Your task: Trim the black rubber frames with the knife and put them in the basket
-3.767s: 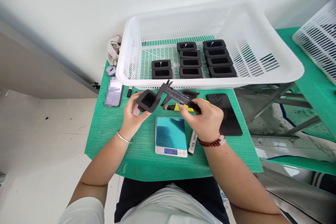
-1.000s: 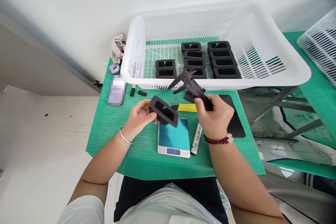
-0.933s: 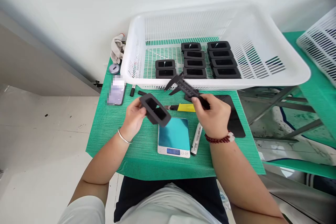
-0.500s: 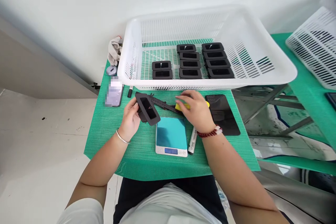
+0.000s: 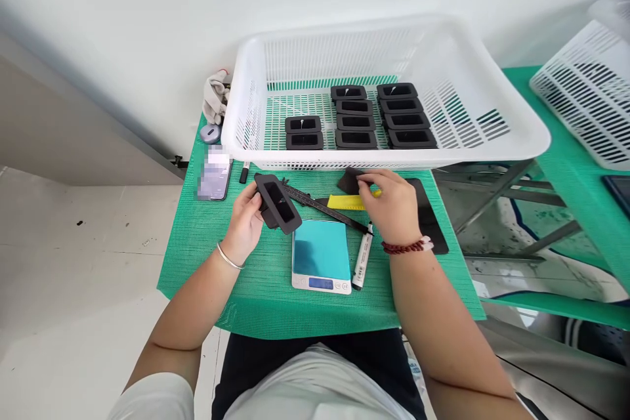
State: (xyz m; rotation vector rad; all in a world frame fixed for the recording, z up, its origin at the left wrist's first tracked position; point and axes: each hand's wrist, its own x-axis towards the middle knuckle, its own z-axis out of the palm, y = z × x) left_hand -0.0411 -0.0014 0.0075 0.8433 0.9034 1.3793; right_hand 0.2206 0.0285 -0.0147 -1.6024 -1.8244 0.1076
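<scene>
My left hand (image 5: 246, 222) grips a black rectangular frame (image 5: 278, 203) with a dark opening, tilted above the table left of the digital scale (image 5: 321, 252). My right hand (image 5: 391, 205) has its thumb and fingers pinched on a dark, soft-looking piece (image 5: 350, 181) that seems to be cloth; part of it is hidden. Beneath that hand lies a yellow strip (image 5: 345, 202), its right part covered. A black caliper (image 5: 319, 205) slants across the table behind the scale, and a white marker (image 5: 363, 256) lies to the scale's right.
A large white plastic basket (image 5: 388, 159) stands at the back with several black frames (image 5: 356, 138) inside. On the left are a phone (image 5: 215, 174), a black-capped pen (image 5: 245, 174) and a glove (image 5: 214, 98). A black flat panel (image 5: 433, 226) lies at right, partly behind my right hand.
My right hand has moved a little right and now pinches the dark piece, lifted up above the yellow strip. More of the caliper and yellow strip shows. My left hand barely moves.
</scene>
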